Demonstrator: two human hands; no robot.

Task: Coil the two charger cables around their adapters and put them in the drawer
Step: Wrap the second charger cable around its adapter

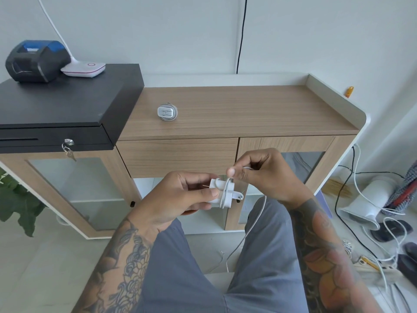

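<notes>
1. The left hand (180, 195) grips a white adapter (222, 195), thumb curled over its near side; the fingers behind it are mostly hidden.
2. The right hand (259, 172), just right of and slightly above the left, pinches the white cable (246, 236) between thumb and forefinger right over the adapter. A few turns already circle the adapter's body.
3. Below the right hand the loose cable hangs down between the person's legs; its free end is thin and hard to follow, seemingly ending near the floor.
4. Well beyond both hands, a second adapter (167, 112) lies on the wooden surface (248, 109) with its cable wrapped round it.
5. The drawer (178, 157) sits directly behind the hands, shut; its lower edge is covered by them.
6. Far left of the left hand, a black box (67, 105) carries a small printer (36, 61), partly cut off.
</notes>
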